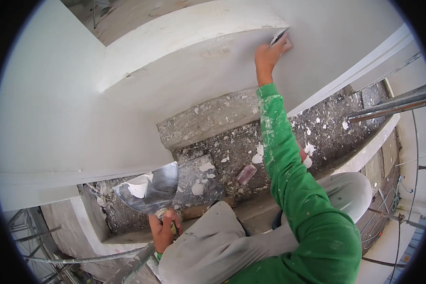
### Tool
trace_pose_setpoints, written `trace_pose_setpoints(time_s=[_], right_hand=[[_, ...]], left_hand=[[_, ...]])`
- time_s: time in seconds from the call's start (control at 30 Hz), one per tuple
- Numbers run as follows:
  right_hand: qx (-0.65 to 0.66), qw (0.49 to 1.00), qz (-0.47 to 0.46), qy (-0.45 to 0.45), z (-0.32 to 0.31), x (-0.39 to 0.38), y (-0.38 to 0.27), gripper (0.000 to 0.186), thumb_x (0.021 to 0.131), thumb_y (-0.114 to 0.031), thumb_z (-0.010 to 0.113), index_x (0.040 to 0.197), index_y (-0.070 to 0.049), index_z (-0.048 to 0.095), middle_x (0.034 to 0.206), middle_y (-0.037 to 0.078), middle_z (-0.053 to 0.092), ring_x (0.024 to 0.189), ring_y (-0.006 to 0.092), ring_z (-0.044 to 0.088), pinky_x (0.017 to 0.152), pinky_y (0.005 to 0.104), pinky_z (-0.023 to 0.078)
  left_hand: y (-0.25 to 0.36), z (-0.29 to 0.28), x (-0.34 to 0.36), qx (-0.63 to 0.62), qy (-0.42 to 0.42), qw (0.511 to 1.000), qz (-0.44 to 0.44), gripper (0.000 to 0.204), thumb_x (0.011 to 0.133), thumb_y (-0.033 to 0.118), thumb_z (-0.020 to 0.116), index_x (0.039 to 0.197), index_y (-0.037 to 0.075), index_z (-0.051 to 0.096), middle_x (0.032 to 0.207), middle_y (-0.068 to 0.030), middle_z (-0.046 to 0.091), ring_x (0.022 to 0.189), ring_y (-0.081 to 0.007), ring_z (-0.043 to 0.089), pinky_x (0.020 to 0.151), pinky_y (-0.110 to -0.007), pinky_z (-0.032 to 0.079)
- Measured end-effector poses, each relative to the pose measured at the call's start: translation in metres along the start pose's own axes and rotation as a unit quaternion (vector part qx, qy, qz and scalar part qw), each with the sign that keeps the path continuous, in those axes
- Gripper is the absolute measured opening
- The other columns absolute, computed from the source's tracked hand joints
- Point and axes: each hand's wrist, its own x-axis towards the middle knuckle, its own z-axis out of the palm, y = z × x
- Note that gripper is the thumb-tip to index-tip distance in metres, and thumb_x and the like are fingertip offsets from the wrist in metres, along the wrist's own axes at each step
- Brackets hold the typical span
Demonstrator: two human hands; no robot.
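My left hand (163,231), low and left of centre, is wrapped round the handle of a broad metal trowel (165,185). A lump of white putty (138,187) lies on its rounded blade. With my right arm stretched up in a paint-spotted green sleeve, my right hand (268,57) grips a small putty knife (280,36) at the wall. Its blade is partly hidden by my fingers and appears to touch the smooth grey-white wall (326,42), by the right end of a curved white ledge (194,23).
Below the wall sits a putty-splashed concrete block (213,116). The rough floor (222,156) holds white splatters and a pinkish block (246,174). Metal poles (393,105) jut in at right; another pole (85,259) crosses at lower left. Cables (388,201) hang at far right.
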Motion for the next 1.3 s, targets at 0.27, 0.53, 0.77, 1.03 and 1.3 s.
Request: trace_pose_setpoints(time_s=[0.27,0.53,0.77,1.03,1.3], right_hand=[[0.056,0.993,0.055,-0.083,0.044,-0.105,-0.126,0.082,0.073,0.008,0.056,0.144,0.011,0.013,0.132,0.032,0.028,0.123,0.0458,0.030,0.105,0.0493,0.028],[0.040,0.983,-0.014,-0.179,0.081,-0.204,-0.191,0.079,0.077,0.009,0.053,0.144,0.012,0.011,0.135,0.032,0.028,0.129,0.0469,0.027,0.107,0.0511,0.027],[0.174,0.952,-0.066,-0.243,-0.029,-0.143,-0.085,0.057,0.084,0.011,0.045,0.140,0.003,0.036,0.134,0.020,0.039,0.123,0.0369,0.041,0.103,0.0412,0.035],[0.073,0.996,-0.010,-0.049,-0.062,0.008,0.016,0.032,0.095,-0.009,0.048,0.124,0.004,0.052,0.108,0.016,0.063,0.101,0.0280,0.059,0.091,0.0345,0.043],[0.007,0.997,-0.074,-0.002,-0.023,0.005,0.014,0.049,0.085,0.003,0.046,0.133,0.011,0.037,0.125,0.026,0.045,0.117,0.0413,0.042,0.103,0.0441,0.032]], left_hand=[[-0.006,-0.006,-0.006,-0.018,0.041,0.999,-0.012,0.022,0.095,0.020,0.054,0.100,0.007,0.038,0.074,-0.0052,0.048,0.054,-0.0119,0.046,0.041,-0.026,0.039],[0.000,0.002,-0.001,-0.052,-0.006,0.998,0.023,0.025,0.095,0.013,0.049,0.113,0.002,0.034,0.076,-0.0097,0.050,0.056,-0.0134,0.048,0.040,-0.026,0.040],[-0.009,0.003,0.006,-0.063,-0.044,0.997,0.030,0.021,0.098,0.014,0.047,0.110,0.003,0.034,0.076,-0.0096,0.048,0.057,-0.0132,0.047,0.041,-0.026,0.041],[-0.024,0.015,0.027,-0.029,-0.093,0.995,-0.005,0.018,0.097,0.014,0.048,0.103,0.001,0.038,0.075,-0.0107,0.050,0.056,-0.0134,0.047,0.042,-0.027,0.042],[-0.021,0.021,0.030,-0.034,-0.113,0.993,-0.018,0.017,0.096,0.014,0.049,0.100,0.000,0.040,0.067,-0.0094,0.050,0.048,-0.0140,0.047,0.043,-0.026,0.041]])
